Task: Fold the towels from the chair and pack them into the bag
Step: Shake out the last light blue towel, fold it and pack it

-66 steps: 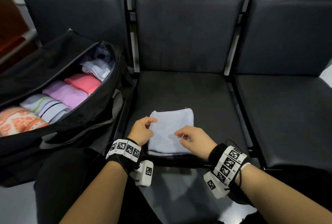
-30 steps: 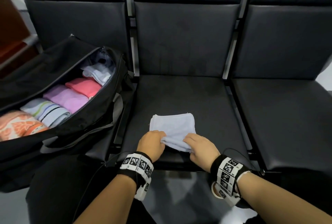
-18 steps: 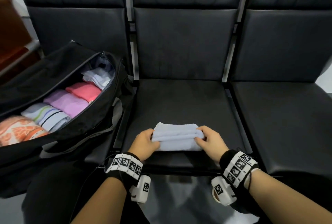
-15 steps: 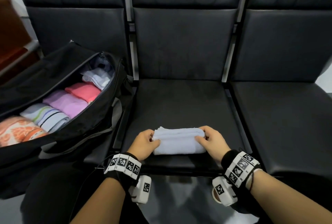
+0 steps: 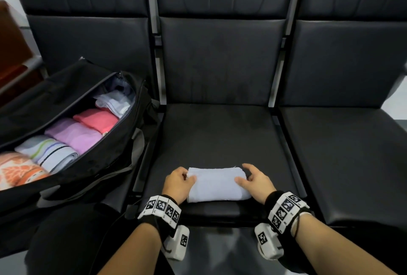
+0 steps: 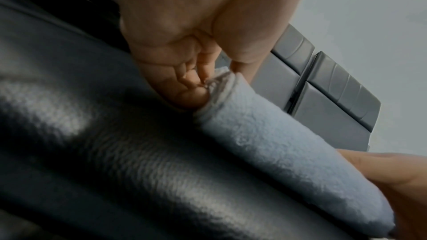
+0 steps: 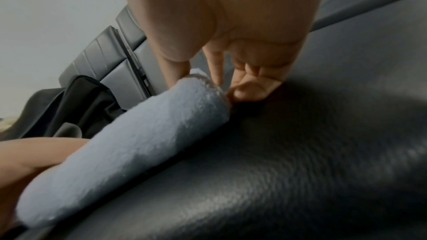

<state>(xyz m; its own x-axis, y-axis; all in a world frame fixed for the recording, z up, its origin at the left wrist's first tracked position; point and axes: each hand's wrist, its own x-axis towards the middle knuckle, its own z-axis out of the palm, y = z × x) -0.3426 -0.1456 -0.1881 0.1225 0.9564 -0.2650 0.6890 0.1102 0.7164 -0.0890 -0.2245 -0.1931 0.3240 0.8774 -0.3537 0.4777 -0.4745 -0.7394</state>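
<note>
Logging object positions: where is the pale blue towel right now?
In the head view the blue towel lies rolled at the front edge of the middle seat, between the left hand and right hand, right of the open bag.

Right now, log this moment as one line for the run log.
step: rolling towel | pale blue towel: rolled, on middle seat | left hand: grips left end | right hand: at right end, fingers loose | bag: open
</note>
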